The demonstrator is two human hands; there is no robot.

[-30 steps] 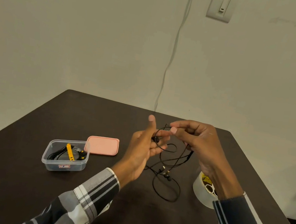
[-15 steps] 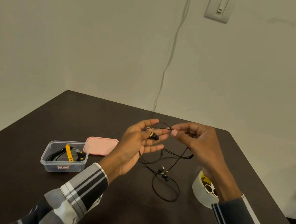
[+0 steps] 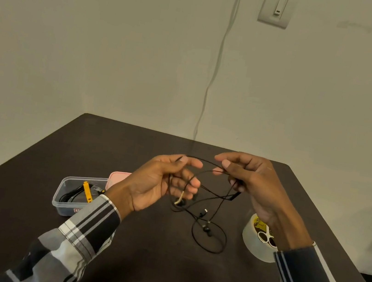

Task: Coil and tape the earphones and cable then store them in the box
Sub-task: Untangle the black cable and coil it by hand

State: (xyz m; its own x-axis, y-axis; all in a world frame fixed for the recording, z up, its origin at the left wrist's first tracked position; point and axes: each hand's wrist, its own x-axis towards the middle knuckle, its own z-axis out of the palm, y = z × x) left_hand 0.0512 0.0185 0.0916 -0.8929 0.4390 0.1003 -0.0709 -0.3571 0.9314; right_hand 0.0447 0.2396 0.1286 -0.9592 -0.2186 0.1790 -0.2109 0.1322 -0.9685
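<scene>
Black wired earphones (image 3: 209,231) hang between both hands above the dark table (image 3: 161,270). My left hand (image 3: 159,185) pinches the wire with a loop around its fingers. My right hand (image 3: 250,186) pinches the same wire a short way to the right. Loose loops, an earbud and the plug trail down onto the table below. A clear plastic box (image 3: 69,205) at the left holds a black cable tied with a yellow strip (image 3: 87,191). A roll of clear tape (image 3: 255,244) stands by my right wrist.
A pink lid (image 3: 117,176) lies behind the box, partly hidden by my left wrist. Small scissors (image 3: 267,236) rest inside the tape roll. The table's far edge meets a wall with a thin white wire and a light switch.
My left hand has turned palm-in and curled, drawing a loop of the wire around its fingers. My right hand stays at the right, still pinching the wire.
</scene>
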